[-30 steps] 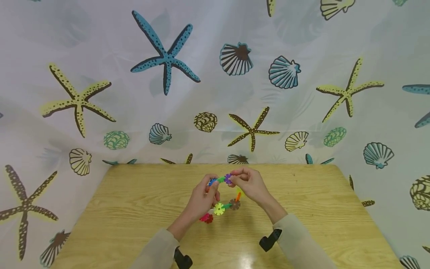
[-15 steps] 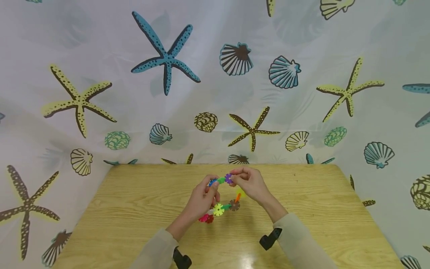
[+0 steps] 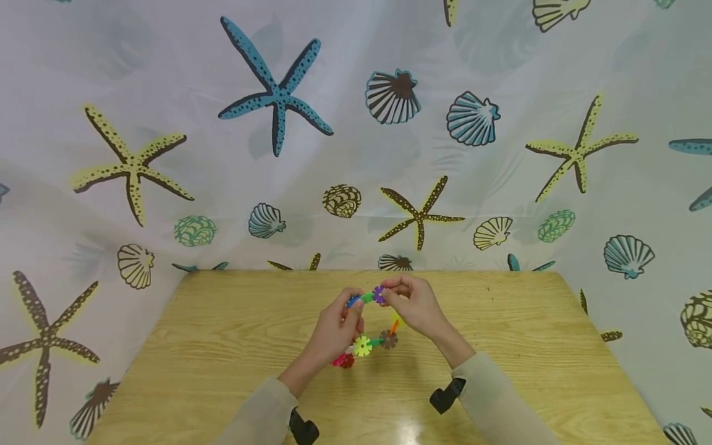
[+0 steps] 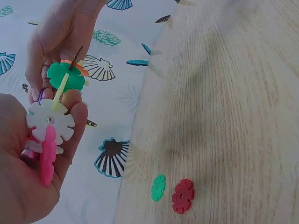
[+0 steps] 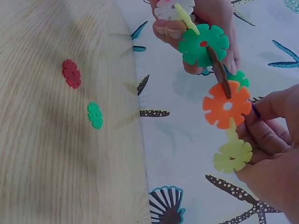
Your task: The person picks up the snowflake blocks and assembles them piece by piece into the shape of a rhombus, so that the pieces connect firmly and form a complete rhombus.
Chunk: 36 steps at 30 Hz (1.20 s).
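Observation:
Over the middle of the table, both hands hold a chain of notched plastic snowflake discs in many colours. My left hand (image 3: 334,324) pinches the blue disc (image 3: 353,301); a green disc (image 3: 367,298) links it to the purple disc (image 3: 379,294), which my right hand (image 3: 414,306) pinches between thumb and fingers. Below, the chain loops through a yellow disc (image 3: 363,346), a brown disc (image 3: 389,339) and an orange disc (image 5: 226,105). In the left wrist view a white disc (image 4: 50,120) and a pink disc (image 4: 47,156) lie near the left palm. Fingers partly hide the chain.
On the wooden table (image 3: 222,346) lie a loose red disc (image 4: 182,196) and a loose green disc (image 4: 159,187), side by side. A cloth (image 3: 345,154) printed with starfish and shells hangs behind the table and along its sides.

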{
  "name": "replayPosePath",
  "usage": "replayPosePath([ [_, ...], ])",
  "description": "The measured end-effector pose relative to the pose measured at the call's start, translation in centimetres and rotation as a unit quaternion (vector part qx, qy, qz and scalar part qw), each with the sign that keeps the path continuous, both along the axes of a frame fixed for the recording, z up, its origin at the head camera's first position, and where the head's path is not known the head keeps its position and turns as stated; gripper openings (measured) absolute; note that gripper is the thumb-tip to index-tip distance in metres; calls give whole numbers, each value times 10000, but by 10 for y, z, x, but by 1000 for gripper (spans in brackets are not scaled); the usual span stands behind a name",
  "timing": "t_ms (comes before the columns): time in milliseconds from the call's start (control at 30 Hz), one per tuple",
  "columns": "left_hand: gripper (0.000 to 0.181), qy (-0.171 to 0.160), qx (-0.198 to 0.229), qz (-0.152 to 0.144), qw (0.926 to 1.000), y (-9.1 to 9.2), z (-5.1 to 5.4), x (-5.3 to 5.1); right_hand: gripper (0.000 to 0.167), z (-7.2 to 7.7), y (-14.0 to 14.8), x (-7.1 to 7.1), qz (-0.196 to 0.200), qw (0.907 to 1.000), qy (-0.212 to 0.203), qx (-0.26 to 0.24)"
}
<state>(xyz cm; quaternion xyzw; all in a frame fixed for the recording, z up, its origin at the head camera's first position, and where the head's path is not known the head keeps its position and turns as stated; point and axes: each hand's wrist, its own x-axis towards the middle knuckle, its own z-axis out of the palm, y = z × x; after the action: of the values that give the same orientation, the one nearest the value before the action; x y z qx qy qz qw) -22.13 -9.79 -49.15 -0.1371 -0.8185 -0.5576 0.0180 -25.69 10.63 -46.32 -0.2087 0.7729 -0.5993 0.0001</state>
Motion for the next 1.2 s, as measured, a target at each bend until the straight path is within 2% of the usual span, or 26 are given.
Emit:
replayPosePath([
  [233, 24, 11, -71, 39, 10000, 0, 1, 1, 15, -3, 0, -2, 113, 9999, -3, 93],
  [400, 23, -58, 176, 21, 9998, 0, -2, 1, 16, -5, 0, -2, 130, 9996, -230, -26],
  [667, 24, -184, 219, 5, 9996, -1, -3, 0, 19, -7, 0, -5, 74, 9961, -830, -277],
  [867, 23, -185, 177, 17, 9997, 1, -1, 0, 17, -4, -2, -4, -40, 9956, -901, -255],
  [1033, 24, -527, 404, 43, 9978, 3, -2, 0, 18, -4, -2, -5, -78, 9955, -910, -240],
  [1200, 24, -943, 604, -50, 9937, 3, -1, 0, 21, -4, 1, -6, 101, 9973, -717, -101],
])
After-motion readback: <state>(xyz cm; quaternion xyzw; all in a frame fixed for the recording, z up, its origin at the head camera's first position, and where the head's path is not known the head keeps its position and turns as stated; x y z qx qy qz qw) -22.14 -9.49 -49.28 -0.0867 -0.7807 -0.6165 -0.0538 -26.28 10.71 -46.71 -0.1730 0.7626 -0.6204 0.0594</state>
